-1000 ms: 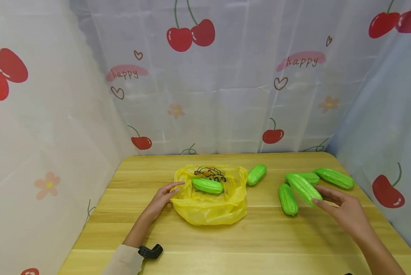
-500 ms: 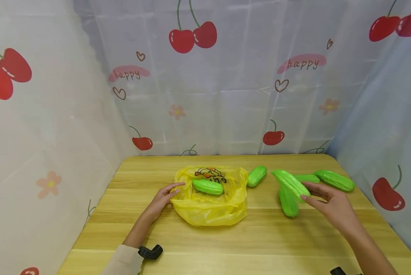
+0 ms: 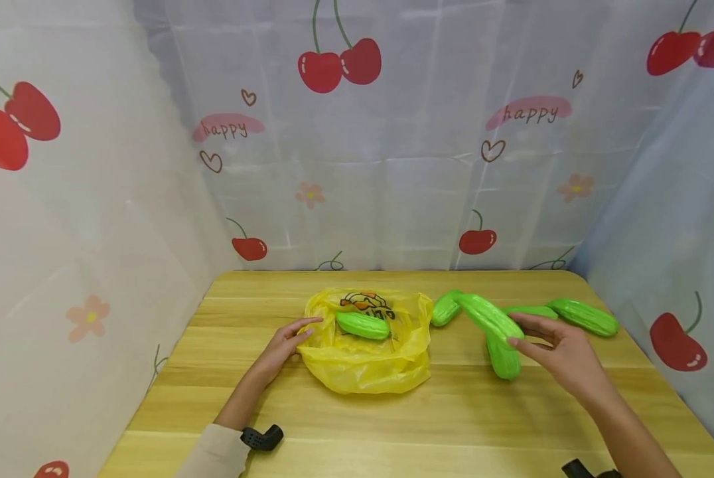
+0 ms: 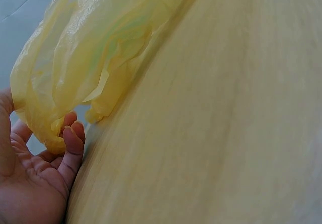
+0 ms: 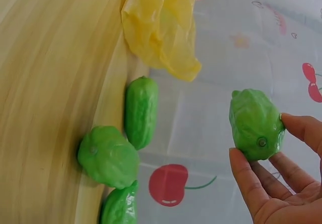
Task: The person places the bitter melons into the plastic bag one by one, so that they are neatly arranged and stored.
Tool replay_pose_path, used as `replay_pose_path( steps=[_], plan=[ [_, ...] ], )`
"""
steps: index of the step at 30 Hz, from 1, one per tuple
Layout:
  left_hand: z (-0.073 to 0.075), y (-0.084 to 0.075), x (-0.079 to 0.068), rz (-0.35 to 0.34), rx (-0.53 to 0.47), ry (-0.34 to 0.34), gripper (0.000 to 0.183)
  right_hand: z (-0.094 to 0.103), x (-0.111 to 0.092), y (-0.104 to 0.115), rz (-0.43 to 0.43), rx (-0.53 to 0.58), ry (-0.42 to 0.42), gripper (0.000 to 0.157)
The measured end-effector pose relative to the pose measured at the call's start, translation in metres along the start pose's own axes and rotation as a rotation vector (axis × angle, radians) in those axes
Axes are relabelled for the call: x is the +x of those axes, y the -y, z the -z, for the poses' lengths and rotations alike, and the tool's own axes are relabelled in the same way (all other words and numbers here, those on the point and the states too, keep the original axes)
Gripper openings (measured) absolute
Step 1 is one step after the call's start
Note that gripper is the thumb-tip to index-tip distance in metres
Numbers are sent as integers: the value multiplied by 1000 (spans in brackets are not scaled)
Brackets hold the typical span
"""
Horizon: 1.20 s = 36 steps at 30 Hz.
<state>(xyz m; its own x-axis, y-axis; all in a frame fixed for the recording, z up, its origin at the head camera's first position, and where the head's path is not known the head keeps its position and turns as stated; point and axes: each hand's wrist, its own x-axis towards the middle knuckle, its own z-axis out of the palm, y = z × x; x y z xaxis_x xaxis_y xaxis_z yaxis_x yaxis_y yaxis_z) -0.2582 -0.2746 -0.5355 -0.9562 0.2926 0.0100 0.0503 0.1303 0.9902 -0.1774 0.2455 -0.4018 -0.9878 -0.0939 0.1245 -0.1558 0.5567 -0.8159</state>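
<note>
My right hand (image 3: 563, 348) holds a light green cucumber (image 3: 488, 317) by one end, thumb on the near side and fingers on the far side. In the right wrist view this held cucumber (image 5: 255, 126) is seen end-on, raised off the table. My left hand (image 3: 285, 340) is at the left rim of a yellow plastic bag (image 3: 363, 378). The left wrist view shows a fold of the bag (image 4: 55, 103) between its thumb and curled fingers. Inside the open bag lies one cucumber (image 3: 363, 325).
Beside the bag's right edge lies another cucumber (image 3: 444, 312), partly overlapped by the held one. Several more lie at right: a near cucumber (image 3: 505, 364), a half-hidden cucumber (image 3: 530, 311) and a far-right cucumber (image 3: 584, 317). Cherry-printed curtains (image 3: 393, 199) enclose the wooden table (image 3: 393, 438).
My right hand has moved left with its cucumber, from over the right-hand group toward the cucumber beside the bag. The left hand and the bag have stayed put.
</note>
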Motion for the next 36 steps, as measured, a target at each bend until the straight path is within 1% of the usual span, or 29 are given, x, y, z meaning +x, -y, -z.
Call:
replay_pose_path(
  steps=[6, 14, 17, 25, 32, 36],
  plan=[
    [0, -1, 0, -1, 2, -1, 43, -2, 3, 5, 22, 2, 24, 61],
    [1, -3, 0, 4, 8, -15, 44, -10, 9, 9, 74, 54, 49, 59],
    [1, -3, 0, 6, 12, -17, 43, -12, 11, 11, 89, 56, 52, 57],
    [-2, -1, -1, 14, -18, 1, 45, -18, 11, 18, 76, 67, 79, 56],
    [-2, -1, 0, 4, -17, 15, 46, -28, 15, 24, 113, 114, 105, 54],
    [-2, -2, -1, 5, -11, 6, 45, -35, 20, 27, 128, 142, 118, 56]
  ],
)
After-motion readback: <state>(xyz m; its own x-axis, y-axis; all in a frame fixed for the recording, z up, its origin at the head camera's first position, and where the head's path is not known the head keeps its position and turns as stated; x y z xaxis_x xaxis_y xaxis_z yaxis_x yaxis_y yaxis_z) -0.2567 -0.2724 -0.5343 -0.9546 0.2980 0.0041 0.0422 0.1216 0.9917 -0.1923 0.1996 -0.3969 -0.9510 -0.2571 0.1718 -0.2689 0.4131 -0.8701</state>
